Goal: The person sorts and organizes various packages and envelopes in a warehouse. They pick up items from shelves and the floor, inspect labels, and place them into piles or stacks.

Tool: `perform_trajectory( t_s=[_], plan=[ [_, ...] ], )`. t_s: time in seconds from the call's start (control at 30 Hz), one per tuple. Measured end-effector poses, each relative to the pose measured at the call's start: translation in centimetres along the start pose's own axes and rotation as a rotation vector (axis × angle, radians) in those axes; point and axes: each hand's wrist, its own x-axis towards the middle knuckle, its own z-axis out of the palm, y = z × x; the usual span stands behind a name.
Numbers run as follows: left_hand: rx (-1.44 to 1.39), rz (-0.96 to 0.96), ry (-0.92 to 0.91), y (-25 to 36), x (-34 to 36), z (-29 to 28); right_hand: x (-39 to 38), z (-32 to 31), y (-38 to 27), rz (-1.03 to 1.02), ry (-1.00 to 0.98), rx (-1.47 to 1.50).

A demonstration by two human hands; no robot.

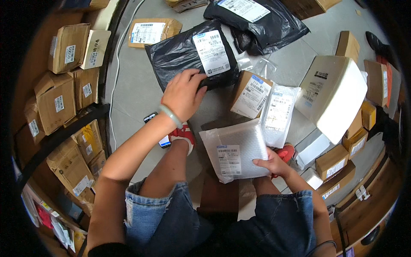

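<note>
My right hand (273,164) grips the lower right edge of a white bubble-wrap parcel (252,150), thumb on top. The parcel is held tilted above the floor in front of my knees, its label facing up. My left hand (184,92), with a pale bangle at the wrist, is over the near edge of a black plastic-wrapped parcel (171,60). Its fingers are bent and apart, with nothing seen between them; whether they touch the black plastic I cannot tell. A small brown box (251,94) and a slim white bubble-wrap packet (280,113) lie just beyond the held parcel.
A second black bag (274,25) and a brown packet (152,32) lie farther off. A large white foam box (338,92) stands right, near several cartons (332,162). Shelved cartons (55,103) line the left. A phone (164,140) lies by my left shoe; a white cable (114,81) crosses the floor.
</note>
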Motion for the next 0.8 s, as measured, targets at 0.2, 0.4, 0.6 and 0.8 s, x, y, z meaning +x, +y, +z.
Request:
perform_trajectory(
  t_s=[0.2, 0.4, 0.6, 0.8],
  plan=[
    [0.191, -0.050, -0.121, -0.6, 3.1, 2.4, 3.7, -0.2, 3.3, 0.080, -0.042, -0.085],
    [0.176, -0.078, -0.245, -1.1, 4.2, 2.0, 4.7, -0.3, 4.0, 0.131, 0.046, -0.268],
    [0.186, -0.072, -0.306, -2.0, 4.6, 1.4, 5.2, -1.3, 3.5, 0.143, 0.034, -0.522],
    [0.149, -0.243, -0.026, -4.6, 6.7, -2.0, 6.2, -1.8, 2.8, 0.254, 0.000, -0.580]
  ],
)
